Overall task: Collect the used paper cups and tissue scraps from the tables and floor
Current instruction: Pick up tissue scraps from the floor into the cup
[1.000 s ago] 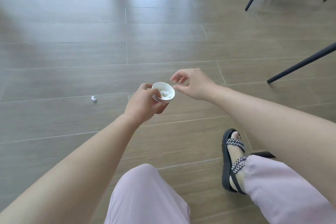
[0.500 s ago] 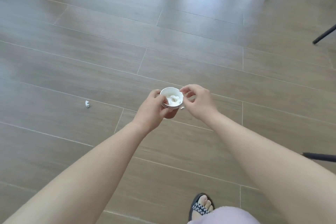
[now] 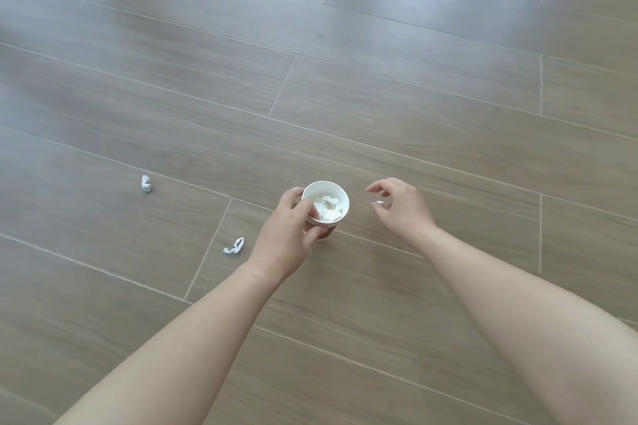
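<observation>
My left hand point(image 3: 288, 233) grips a stack of white paper cups point(image 3: 326, 203) from the left side, held upright above the floor. Crumpled white tissue scraps point(image 3: 329, 208) fill the top cup. My right hand point(image 3: 400, 207) hovers a short way to the right of the cups, fingers spread, with a tiny white speck at the fingertips. Two tissue scraps lie on the floor to the left: one twisted scrap point(image 3: 235, 246) close to my left wrist, another scrap point(image 3: 146, 183) farther left.
Grey-brown wood-look floor tiles point(image 3: 379, 97) fill the whole view, with bright reflections along the top edge. No furniture is in sight.
My right hand has moved away from the cup rim to the right and opened. The view swung left, bringing a second floor scrap into sight; the chair legs and my foot left the frame.
</observation>
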`<state>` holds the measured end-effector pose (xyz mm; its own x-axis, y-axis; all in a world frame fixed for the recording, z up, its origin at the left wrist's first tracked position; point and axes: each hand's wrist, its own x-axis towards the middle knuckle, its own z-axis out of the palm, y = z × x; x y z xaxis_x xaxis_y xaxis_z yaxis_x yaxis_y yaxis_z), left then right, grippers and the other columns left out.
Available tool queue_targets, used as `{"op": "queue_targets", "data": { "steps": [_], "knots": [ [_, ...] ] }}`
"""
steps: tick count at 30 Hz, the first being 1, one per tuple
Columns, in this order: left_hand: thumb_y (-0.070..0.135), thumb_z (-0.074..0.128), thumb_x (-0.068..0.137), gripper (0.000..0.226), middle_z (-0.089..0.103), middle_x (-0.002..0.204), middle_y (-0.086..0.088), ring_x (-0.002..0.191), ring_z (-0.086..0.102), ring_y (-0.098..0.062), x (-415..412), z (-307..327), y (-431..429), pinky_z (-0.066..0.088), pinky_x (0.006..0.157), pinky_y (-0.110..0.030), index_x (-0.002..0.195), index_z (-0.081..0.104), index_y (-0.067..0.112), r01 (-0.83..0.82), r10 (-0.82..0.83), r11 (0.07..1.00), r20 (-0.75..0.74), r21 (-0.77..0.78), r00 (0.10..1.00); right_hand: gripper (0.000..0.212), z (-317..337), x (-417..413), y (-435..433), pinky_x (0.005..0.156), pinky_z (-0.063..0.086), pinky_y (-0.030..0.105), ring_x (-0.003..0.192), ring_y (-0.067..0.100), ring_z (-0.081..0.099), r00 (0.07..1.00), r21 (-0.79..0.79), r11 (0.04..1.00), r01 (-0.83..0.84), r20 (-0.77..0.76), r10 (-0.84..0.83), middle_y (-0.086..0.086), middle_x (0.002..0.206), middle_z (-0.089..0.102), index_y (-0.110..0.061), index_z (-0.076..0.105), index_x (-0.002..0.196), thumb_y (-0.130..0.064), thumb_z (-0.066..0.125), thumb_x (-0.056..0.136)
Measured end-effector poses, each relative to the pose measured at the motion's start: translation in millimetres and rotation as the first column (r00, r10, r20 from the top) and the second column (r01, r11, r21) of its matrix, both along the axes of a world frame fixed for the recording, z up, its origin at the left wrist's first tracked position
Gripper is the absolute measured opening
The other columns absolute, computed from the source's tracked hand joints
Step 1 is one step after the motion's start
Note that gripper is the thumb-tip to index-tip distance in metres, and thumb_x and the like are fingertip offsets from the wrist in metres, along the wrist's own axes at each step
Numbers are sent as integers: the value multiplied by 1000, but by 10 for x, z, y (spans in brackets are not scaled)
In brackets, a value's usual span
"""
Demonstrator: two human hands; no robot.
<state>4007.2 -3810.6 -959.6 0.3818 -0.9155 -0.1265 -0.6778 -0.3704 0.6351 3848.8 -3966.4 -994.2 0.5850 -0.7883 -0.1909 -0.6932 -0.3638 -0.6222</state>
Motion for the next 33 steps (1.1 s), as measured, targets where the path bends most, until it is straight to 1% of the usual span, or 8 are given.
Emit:
{"op": "queue_targets", "data": {
  "steps": [6,10,12,15,18,23,28,33],
  "knots": [
    [22,69,81,20,39,135,-3,93,57,-15,-143,-204,61,40,77,-20,87,54,11,52,-52,998,-26,-30,998,23,-265,-120,-49,93,41,30,110,18,53,990,-14,996,-87,-110,85,-4,118,58,-19,65,99,-8,63,79],
    [17,69,79,18,39,136,-5,98,56,-20,-210,-223,13,46,85,-34,86,55,7,91,-92,995,-31,-43,995,26,-336,-126,-101,94,41,30,108,20,52,964,40,985,-166,-203,170,-2,121,56,-16,64,104,-8,64,79],
    [16,69,79,18,38,137,-4,102,55,-20,-218,-220,18,46,86,-35,86,55,7,96,-98,994,-31,-43,995,25,-348,-108,-84,92,40,28,106,21,51,958,38,983,-180,-222,184,-2,118,56,-16,64,103,-7,63,79],
    [18,70,78,18,37,139,0,104,54,-15,-200,-225,66,42,85,-25,84,55,9,54,-56,998,-42,-43,998,19,-362,-67,-5,85,40,27,97,22,54,962,46,984,-172,-208,178,2,103,59,-13,67,93,-2,58,80],
    [18,70,79,18,34,141,1,109,51,-14,-209,-236,122,42,87,-28,86,55,10,45,-46,998,-38,-39,998,20,-364,-68,59,80,41,26,92,22,57,958,71,981,-178,-216,190,4,93,62,-13,69,81,1,53,82],
    [24,68,80,22,35,139,-2,111,51,-19,-156,-195,55,37,87,-23,91,55,10,35,-35,999,-35,-11,999,20,3,53,7,74,44,25,74,13,54,999,15,999,-41,4,41,3,86,64,-19,66,75,-1,58,81],
    [28,68,79,25,37,138,-7,116,49,-21,215,82,-139,40,93,-28,93,57,10,94,-95,995,17,12,995,19,627,378,63,70,50,29,74,15,60,976,-43,985,-166,135,170,-1,81,65,-24,65,73,-5,64,78],
    [28,69,79,22,36,139,-7,114,50,-22,701,524,-193,46,92,-37,93,59,14,255,-257,966,67,37,964,16,1094,776,252,67,48,21,72,10,59,945,-64,956,-286,147,292,-10,77,61,-19,67,79,-4,64,77]
  ]
}}
